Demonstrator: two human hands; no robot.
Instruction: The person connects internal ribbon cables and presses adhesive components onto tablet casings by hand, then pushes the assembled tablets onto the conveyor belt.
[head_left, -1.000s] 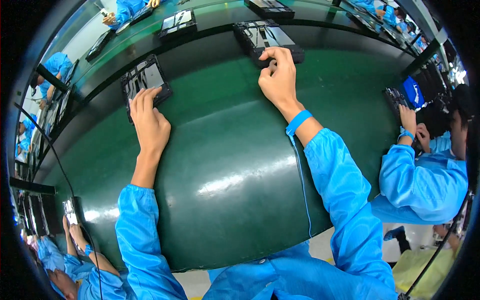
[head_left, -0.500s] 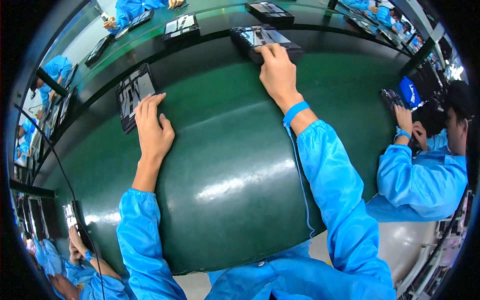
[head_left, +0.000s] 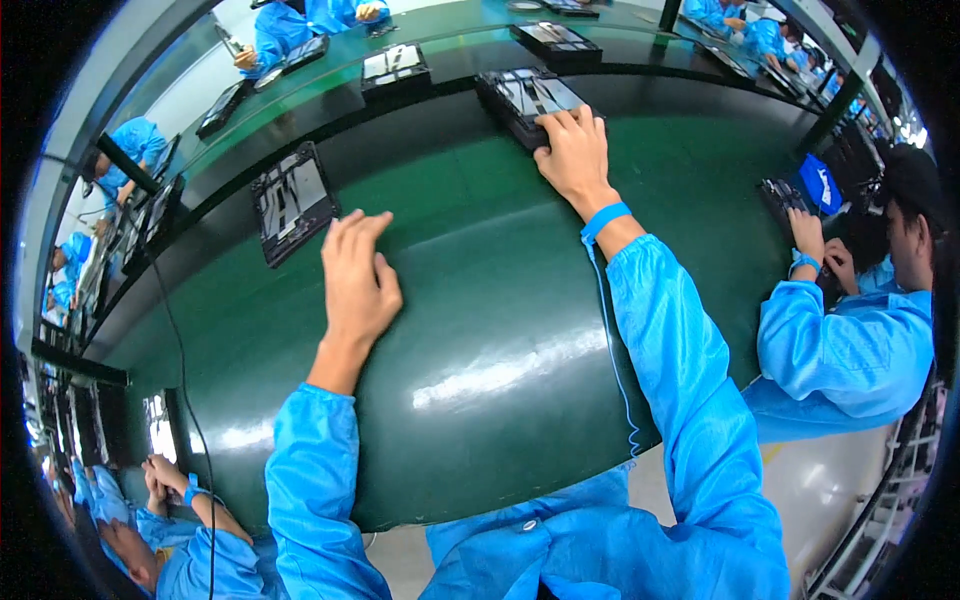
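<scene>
My right hand point(head_left: 577, 152) grips the near corner of a thick black rectangular tray-like block point(head_left: 528, 95) at the far middle of the bench. Its fingers lie over the top edge and its thumb is low at the side. Shiny grey panels with dark strips show on the block's upper face; what they are is unclear. My left hand point(head_left: 360, 270) hovers over the green bench top point(head_left: 480, 300), fingers stretched out, holding nothing. Just beyond its fingertips lies a similar black tray-like block point(head_left: 295, 203) with a shiny face, apart from the hand.
A blue wrist strap point(head_left: 605, 217) with a coiled cord runs from my right wrist. More black blocks point(head_left: 395, 70) stand along the raised dark ledge at the back. Co-workers in blue work to the right, left and across. A black cable point(head_left: 180, 350) hangs at the left.
The block under my right hand has turned and sits slightly nearer. My left hand has drawn away from the left block. The whole view has shifted a little.
</scene>
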